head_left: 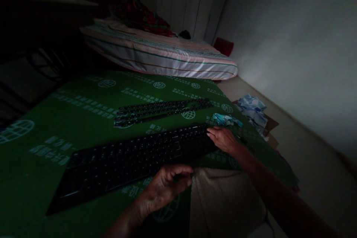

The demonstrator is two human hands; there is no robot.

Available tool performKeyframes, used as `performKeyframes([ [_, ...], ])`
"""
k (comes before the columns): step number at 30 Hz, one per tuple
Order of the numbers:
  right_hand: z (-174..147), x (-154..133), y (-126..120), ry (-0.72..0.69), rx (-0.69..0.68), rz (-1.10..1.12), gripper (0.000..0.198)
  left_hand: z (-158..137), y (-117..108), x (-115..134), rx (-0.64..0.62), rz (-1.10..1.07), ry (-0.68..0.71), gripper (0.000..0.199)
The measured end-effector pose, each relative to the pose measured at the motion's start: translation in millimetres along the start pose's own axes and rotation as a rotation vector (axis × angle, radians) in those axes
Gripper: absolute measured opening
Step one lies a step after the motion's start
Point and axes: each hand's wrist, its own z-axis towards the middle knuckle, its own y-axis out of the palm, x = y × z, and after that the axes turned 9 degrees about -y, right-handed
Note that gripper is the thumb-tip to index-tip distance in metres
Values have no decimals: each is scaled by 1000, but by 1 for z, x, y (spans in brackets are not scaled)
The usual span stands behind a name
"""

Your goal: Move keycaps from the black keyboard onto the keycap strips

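Observation:
A long black keyboard (125, 163) lies slantwise on a green printed sheet. My right hand (223, 139) is over its right end, fingers drawn together with the tips at the keys; whatever they pinch, if anything, is hidden. Just below the keyboard's front edge is my left hand (170, 184), fingers curved, with a gap between thumb and forefinger and nothing seen between them. Behind the keyboard, rows of small black pieces (156, 111), which look like loose keycaps, are laid out in lines. A crumpled blue-and-white cloth or wrapper (227, 119) rests beyond my right hand.
The green sheet (92, 126) carries white globe prints. A bed with a striped cover (167, 57) stands behind it. Crumpled pale blue material (252, 109) lies on the floor at right, near a white wall (301, 44). Beige cloth (223, 200) is close in front. The room is dim.

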Motion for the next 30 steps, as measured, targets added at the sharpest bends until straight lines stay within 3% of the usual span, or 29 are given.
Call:
performKeyframes([
  [3, 0, -2, -6, 32, 62, 13, 33, -3, 2, 7, -17, 40, -5, 34],
  [6, -5, -7, -9, 82, 211, 68, 34, -8, 3, 18, -52, 153, 11, 30],
  [9, -15, -21, -8, 94, 373, 129, 30, -13, 3, 29, -77, 387, 41, 25],
  [13, -31, -55, -1, 11, 528, 177, 26, -20, 3, 41, -10, 703, 55, 20],
  [17, -43, -92, 7, -104, 527, 229, 24, -33, -1, 50, 41, 956, 59, 25],
  [20, -49, -112, 13, -143, 543, 228, 23, -50, -16, 50, 66, 1030, 88, 28],
  [23, -53, -120, 19, -160, 572, 195, 23, -74, -45, 38, 250, 1027, 163, 33],
  [26, -55, -122, 27, -176, 611, 160, 24, -102, -80, 15, 661, 998, 216, 34],
  [28, -56, -120, 31, -178, 628, 144, 25, -120, -100, -2, 924, 976, 169, 36],
  [30, -58, -119, 35, -171, 628, 141, 26, -134, -113, -16, 1102, 914, 63, 39],
])
